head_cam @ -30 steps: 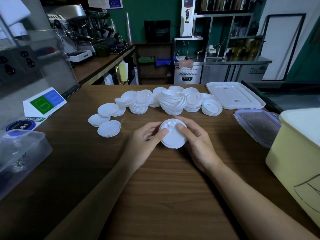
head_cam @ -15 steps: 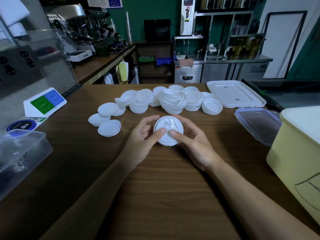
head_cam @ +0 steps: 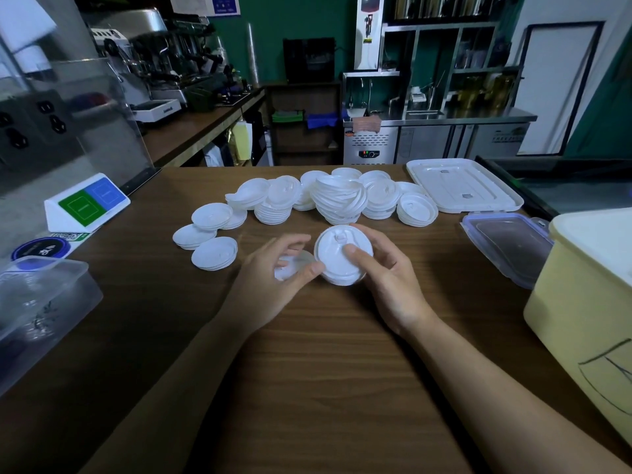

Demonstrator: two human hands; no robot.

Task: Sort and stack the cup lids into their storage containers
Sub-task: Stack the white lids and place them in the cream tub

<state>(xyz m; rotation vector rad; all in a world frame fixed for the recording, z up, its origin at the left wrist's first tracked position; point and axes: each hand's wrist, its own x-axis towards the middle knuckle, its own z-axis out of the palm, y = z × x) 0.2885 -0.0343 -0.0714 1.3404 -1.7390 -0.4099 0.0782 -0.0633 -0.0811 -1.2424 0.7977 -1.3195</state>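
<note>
A small stack of white cup lids [head_cam: 337,260] sits in my right hand [head_cam: 388,278], thumb on top and fingers curled round its far rim. My left hand [head_cam: 270,285] pinches a separate white lid [head_cam: 290,266] just left of the stack, thumb over its edge. Behind them, several piles of white lids [head_cam: 338,200] spread across the wooden counter [head_cam: 325,371], with flatter lids [head_cam: 213,253] at the left. A pale yellow storage tub [head_cam: 588,313] stands at the right edge. A clear plastic container [head_cam: 37,302] stands at the left edge.
A white rectangular tub lid [head_cam: 461,186] lies at the back right. A clear clip-lock lid [head_cam: 509,248] lies beside the yellow tub. A white sign stand with green and blue stickers [head_cam: 87,203] sits at the left. A coffee machine and steel counters fill the background.
Earlier both hands held one stack of lids together. Now my left hand has drawn one lid away to the left, and the right hand keeps the stack.
</note>
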